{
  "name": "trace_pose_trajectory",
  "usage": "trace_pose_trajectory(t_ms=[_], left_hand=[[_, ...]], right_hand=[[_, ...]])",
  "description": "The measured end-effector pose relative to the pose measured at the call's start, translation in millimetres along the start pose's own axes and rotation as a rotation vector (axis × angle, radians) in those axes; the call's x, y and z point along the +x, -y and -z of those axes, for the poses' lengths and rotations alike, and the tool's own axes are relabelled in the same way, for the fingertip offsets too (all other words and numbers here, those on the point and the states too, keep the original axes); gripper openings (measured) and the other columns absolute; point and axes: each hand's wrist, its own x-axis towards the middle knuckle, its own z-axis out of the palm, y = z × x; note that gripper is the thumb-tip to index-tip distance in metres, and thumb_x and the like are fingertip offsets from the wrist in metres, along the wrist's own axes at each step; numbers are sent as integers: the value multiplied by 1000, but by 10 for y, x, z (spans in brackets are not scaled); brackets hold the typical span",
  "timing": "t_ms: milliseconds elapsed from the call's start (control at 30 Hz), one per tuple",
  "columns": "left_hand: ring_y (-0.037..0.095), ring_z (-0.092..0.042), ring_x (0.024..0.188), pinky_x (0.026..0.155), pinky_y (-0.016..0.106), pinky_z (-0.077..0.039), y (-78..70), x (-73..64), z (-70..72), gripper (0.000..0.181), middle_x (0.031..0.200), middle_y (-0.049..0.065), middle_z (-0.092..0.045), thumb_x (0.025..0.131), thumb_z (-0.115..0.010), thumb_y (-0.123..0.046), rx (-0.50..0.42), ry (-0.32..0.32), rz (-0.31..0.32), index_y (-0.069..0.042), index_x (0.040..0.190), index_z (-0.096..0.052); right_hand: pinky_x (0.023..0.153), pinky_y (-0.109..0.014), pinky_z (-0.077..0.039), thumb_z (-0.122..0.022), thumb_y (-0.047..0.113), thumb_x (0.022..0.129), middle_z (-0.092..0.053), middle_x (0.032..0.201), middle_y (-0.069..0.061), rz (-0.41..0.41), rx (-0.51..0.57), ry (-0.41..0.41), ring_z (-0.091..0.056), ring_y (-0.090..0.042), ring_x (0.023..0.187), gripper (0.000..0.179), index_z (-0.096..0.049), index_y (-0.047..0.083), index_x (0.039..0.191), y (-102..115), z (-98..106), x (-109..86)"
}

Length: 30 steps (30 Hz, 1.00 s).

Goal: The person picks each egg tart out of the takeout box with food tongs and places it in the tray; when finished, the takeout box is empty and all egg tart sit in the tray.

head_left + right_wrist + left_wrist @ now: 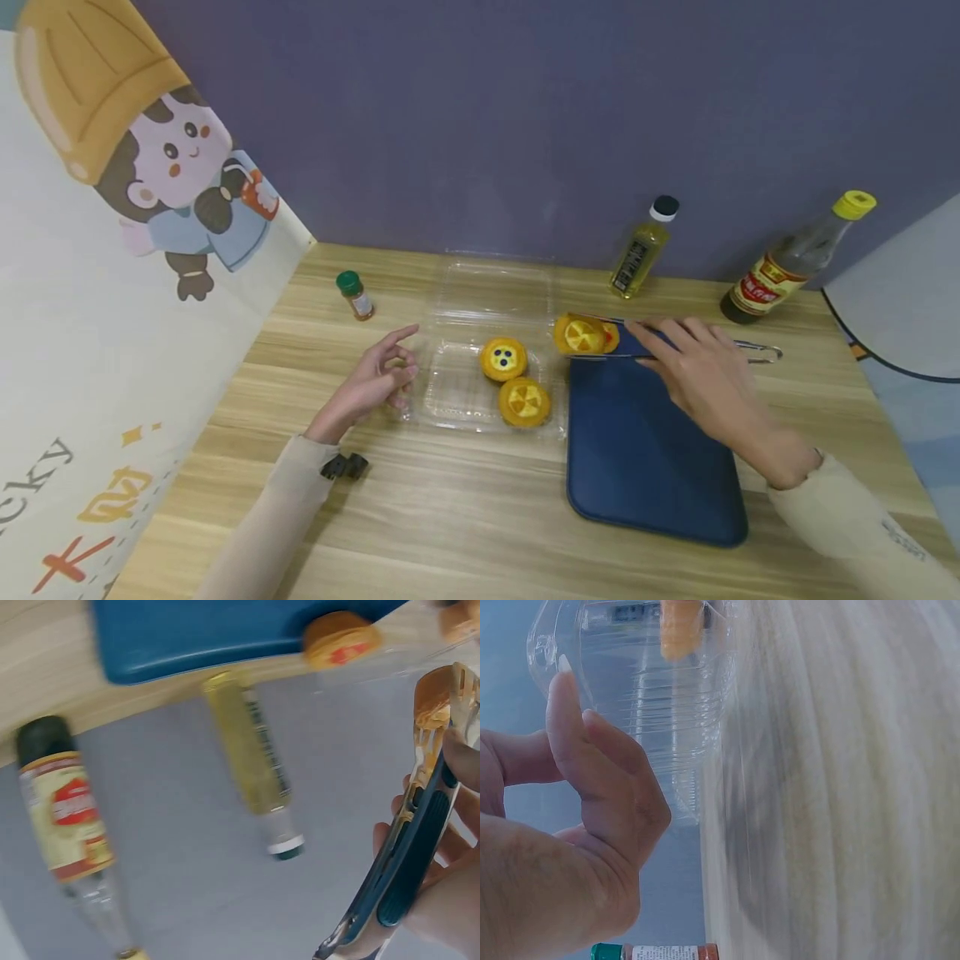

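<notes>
My right hand (693, 375) grips blue-and-silver tongs (412, 847). Between the tong ends is a small yellow tart (581, 335) with a wedge-patterned top, raised above the far left corner of a dark blue tray (652, 467). On that corner sits another tart (343, 641) with a red mark, partly hidden in the head view. Left of the tray lies a clear plastic clamshell box (457, 387), lid folded back, holding a tart with dark dots (503, 359) and a wedge-patterned tart (524, 402). My left hand (375, 379), fingers loosely bent, is beside the box's left edge; contact is unclear.
A green-capped spice jar (355, 296) stands at the back left of the wooden table (450, 517). Toward the back right are an oil bottle (641, 250) with a black cap and a tall yellow-capped sauce bottle (780, 267). A purple-grey wall (480, 125) rises behind.
</notes>
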Motion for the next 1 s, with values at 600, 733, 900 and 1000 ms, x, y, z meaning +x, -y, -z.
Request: trace_pose_trajectory(t_ms=[600, 733, 900, 1000], left_hand=[[15, -57, 75, 48, 22, -60, -4, 3, 9, 75, 120, 18, -48, 101, -54, 4, -8, 9, -3, -13, 167, -23], [14, -56, 75, 48, 22, -60, 12, 13, 8, 75, 117, 14, -48, 100, -54, 4, -10, 14, -9, -13, 167, -22], [14, -57, 75, 48, 23, -60, 23, 23, 17, 75, 115, 11, -49, 101, -54, 3, -5, 15, -12, -13, 167, -22], [15, -57, 75, 48, 23, -60, 21, 22, 24, 75, 115, 10, -49, 101, -54, 3, -4, 12, -7, -14, 167, -23]], right_hand=[[71, -57, -55, -76, 10, 92, -68, 123, -20, -172, -25, 65, -59, -41, 101, 51, -64, 10, 141, -702, -116, -472], [72, -57, -54, -79, 9, 89, -68, 122, -20, -179, -18, 76, -60, -42, 101, 53, -64, 8, 140, -754, -161, -538], [70, -61, -54, -82, 6, 83, -68, 123, -20, -188, -5, 125, -62, -44, 108, 59, -64, 8, 140, -754, -198, -565], [72, -62, -54, -83, 6, 84, -68, 124, -19, -184, -3, 154, -62, -44, 112, 59, -64, 8, 140, -741, -222, -562]])
